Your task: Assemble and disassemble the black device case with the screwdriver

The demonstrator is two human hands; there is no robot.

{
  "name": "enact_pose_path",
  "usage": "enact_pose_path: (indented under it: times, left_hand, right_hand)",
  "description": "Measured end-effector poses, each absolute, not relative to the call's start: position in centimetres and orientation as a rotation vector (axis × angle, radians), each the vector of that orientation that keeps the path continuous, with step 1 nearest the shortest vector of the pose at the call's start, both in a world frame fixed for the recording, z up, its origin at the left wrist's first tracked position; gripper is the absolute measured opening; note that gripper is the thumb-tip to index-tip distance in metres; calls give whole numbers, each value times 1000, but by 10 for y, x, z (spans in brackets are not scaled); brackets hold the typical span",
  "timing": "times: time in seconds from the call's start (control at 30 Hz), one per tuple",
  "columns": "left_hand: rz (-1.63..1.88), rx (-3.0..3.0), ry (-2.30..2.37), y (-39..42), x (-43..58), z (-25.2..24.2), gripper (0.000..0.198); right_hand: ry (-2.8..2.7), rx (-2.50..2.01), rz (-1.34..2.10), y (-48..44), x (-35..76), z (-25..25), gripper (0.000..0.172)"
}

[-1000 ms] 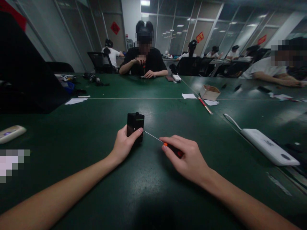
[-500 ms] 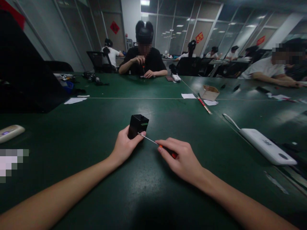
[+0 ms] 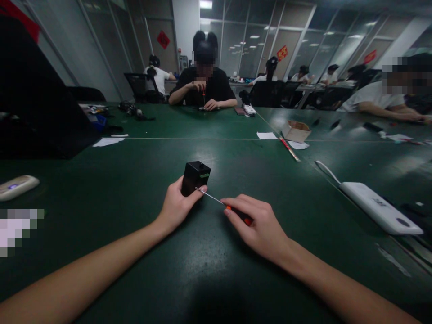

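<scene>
Black box (image 3: 194, 176), clasped by the left hand (image 3: 176, 203) well inside the table's (image 3: 135, 180) far edge, might get scratched if the screwdriver (image 3: 238, 215) gripped by the right hand (image 3: 259, 222) slips.

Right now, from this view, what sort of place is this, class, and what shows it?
Probably a shared workroom, perhaps a workshop: a screwdriver points at a black box over a large green table, and other people sit around the room.

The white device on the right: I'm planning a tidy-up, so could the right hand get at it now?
Probably not straight away: the right hand is gripping the screwdriver, though nothing visible blocks its way to the white device.
</scene>
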State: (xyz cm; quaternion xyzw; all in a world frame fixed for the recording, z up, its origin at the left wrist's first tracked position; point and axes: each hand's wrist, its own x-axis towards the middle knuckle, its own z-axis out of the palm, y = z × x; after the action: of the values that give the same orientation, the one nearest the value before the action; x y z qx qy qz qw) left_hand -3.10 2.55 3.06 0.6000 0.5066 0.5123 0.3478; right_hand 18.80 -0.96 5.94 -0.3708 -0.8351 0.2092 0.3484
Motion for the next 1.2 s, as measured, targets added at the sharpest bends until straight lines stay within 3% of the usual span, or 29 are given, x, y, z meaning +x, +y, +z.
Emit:
enact_pose_path:
  times: [0.33,0.5,0.83,1.2]
  left_hand:
    - [1386,1676,1333,25,-29,30,26]
    - [1379,1687,1341,26,-29,29,26]
    - [1375,1687,1369,27,-30,29,26]
    - [1402,1713,1390,27,-30,30,27]
  right_hand:
    - [-2093,-1110,662,-12,185,66,23]
    - [-2048,-1158,825,-15,184,69,30]
    - [-2050,-1123,685,-14,184,67,24]
    - [-1665,-1213,1398,-13,180,71,35]
